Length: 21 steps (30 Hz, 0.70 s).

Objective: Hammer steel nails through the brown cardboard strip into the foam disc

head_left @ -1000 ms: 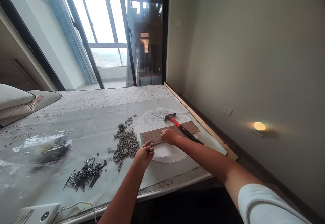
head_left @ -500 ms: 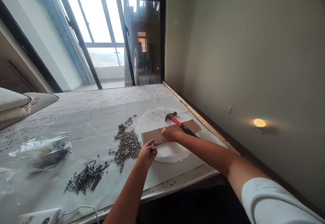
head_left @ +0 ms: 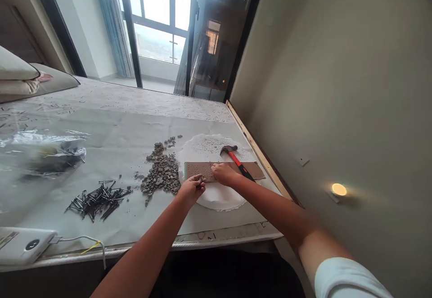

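Observation:
A brown board [head_left: 199, 170] dotted with small holes lies on a round white doily [head_left: 216, 194]. My right hand [head_left: 221, 173] rests closed on the board's near edge; what its fingers pinch is hidden. My left hand [head_left: 191, 188], just left of it, is closed on a few dark nails whose tips stick out toward the board. A hammer [head_left: 236, 160] with a red and black handle lies across the board's right part, apart from both hands.
A heap of grey gravel [head_left: 161, 172] sits left of the doily. A pile of dark nails [head_left: 96, 199] lies further left, a clear plastic bag [head_left: 47, 154] beyond. A white power bank [head_left: 25, 245] with cable sits at the near edge. A wall runs along the right.
The camera has tilted and swung, so the scene sits rotated in view. Both hands stay at the board's near edge; my left hand has edged slightly closer to it.

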{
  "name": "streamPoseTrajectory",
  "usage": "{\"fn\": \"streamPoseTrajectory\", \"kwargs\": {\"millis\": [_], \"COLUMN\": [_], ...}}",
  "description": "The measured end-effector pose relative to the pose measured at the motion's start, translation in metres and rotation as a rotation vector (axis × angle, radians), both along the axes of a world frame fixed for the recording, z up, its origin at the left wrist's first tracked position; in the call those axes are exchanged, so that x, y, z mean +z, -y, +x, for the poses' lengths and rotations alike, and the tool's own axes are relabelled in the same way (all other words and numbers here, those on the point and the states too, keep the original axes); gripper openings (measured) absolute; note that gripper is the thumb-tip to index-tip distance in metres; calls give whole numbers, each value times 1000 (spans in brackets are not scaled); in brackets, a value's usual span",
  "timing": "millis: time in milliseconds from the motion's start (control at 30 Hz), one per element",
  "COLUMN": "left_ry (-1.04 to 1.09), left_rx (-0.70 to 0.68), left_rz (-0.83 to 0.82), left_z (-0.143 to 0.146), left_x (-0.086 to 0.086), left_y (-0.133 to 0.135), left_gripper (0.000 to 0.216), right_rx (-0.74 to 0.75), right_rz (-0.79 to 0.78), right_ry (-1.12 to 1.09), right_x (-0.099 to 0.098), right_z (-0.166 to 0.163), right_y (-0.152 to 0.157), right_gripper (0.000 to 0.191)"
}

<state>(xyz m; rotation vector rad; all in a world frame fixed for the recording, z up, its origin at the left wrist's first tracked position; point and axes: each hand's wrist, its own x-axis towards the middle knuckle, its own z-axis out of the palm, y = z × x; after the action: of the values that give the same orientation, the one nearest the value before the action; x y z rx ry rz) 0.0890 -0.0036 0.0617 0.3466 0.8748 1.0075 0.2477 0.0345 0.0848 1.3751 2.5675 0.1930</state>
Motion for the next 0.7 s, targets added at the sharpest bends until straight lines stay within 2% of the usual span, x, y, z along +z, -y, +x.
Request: {"fn": "streamPoseTrajectory", "kwargs": {"millis": [267,533,700], "left_ry": [27,86,74], "left_rx": [45,39,42], "left_rz": [-61,-104,-117], "left_z": [6,3,3], "left_x": [-5,-14,-14], "left_y": [-3,-7,-8], "left_gripper": [38,40,39], "right_rx": [74,184,237], "right_rz": [50,61,45], "right_ry": [109,196,170], "right_x": [-4,-16,-11], "right_z": [6,11,12], "right_y": [5,0,-1], "right_gripper": [25,32,28]}}
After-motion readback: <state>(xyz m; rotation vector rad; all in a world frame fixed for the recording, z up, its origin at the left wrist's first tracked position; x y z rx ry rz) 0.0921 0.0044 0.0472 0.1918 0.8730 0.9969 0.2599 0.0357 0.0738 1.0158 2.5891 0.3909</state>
